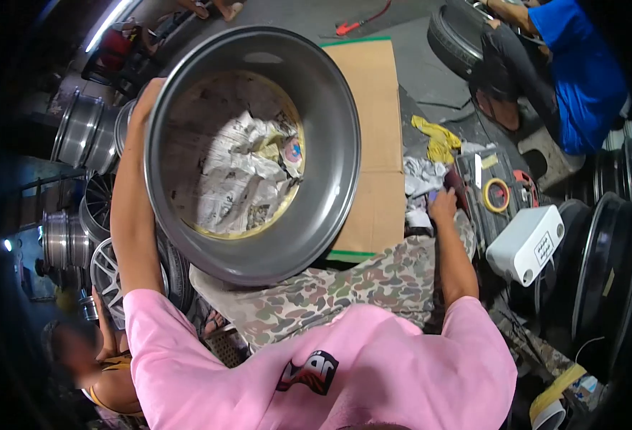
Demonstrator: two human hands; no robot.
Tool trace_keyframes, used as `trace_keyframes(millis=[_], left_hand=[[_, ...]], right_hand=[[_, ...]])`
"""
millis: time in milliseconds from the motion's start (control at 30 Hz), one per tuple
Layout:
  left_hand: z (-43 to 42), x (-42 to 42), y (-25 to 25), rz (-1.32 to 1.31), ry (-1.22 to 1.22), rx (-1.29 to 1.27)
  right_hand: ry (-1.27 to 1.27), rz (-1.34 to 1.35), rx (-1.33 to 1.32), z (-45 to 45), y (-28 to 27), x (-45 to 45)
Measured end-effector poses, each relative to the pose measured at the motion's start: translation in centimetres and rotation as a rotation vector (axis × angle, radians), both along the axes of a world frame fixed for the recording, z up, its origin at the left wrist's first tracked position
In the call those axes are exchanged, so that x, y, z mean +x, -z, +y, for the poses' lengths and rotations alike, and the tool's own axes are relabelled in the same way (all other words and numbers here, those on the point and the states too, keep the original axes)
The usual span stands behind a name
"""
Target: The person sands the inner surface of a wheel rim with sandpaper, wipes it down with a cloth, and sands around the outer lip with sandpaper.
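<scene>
Setting the left hand (150, 97) at the lip of a grey wheel rim (336, 172), placing the right hand (443, 206) at crumpled rags (423, 174).
Finding the rim just right of the left fingers and well left of the right fingers, so nearer the left hand, facing its barrel axis up toward the wearer. Hiding the left fingers behind the lip; cannot tell how tightly closed. Bending the right fingers by a small purple item (433, 194); cannot tell whether pinching it. Showing printed paper (237, 165) inside the rim, illegibly; right of the right fingers, a label (543, 248) on a white box (506, 252), too small for reading.
</scene>
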State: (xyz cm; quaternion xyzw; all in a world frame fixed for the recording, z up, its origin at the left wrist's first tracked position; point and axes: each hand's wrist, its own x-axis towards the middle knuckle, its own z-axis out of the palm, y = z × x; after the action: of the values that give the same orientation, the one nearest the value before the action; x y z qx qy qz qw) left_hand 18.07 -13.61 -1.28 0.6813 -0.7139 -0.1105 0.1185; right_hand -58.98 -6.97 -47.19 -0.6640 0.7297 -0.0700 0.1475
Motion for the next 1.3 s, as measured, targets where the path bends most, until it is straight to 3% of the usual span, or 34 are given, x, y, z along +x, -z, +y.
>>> trace_keyframes(millis=[67,200,400,533,667,800,900,933,1300], left_hand=[[5.3,-11.3,-3.7,0.068,0.065,-0.214],[2.0,-7.4,-3.5,0.044,-0.100,0.075],[1.2,-8.6,-2.9,0.010,-0.185,-0.026],[0.7,-9.3,-2.6,0.004,-0.166,-0.066],[0.5,-11.3,-3.6,-0.051,-0.201,-0.038],[0.4,-12.7,-4.5,-0.093,-0.232,0.016],[0.1,-12.4,-4.1,-0.077,-0.231,-0.010],[0.0,-12.2,-4.1,-0.065,-0.225,-0.003],[1.8,-12.5,-4.1,-0.061,-0.174,-0.078]], right_hand=[[0.076,0.070,0.063,0.3,3.4,-0.1],[-0.027,0.195,0.013,-0.6,2.8,0.4],[0.054,-0.030,-0.144,0.9,1.0,1.3],[0.071,-0.039,0.005,1.3,3.2,0.5],[-0.028,-0.010,-0.173,2.9,-4.3,1.7],[-0.119,-0.199,-0.309,3.8,-6.1,1.4],[-0.016,-0.530,-0.378,5.6,-7.2,2.1],[-0.034,-0.521,-0.398,6.0,-7.8,2.3],[-0.190,-0.795,-0.358,8.4,-18.5,8.4]])
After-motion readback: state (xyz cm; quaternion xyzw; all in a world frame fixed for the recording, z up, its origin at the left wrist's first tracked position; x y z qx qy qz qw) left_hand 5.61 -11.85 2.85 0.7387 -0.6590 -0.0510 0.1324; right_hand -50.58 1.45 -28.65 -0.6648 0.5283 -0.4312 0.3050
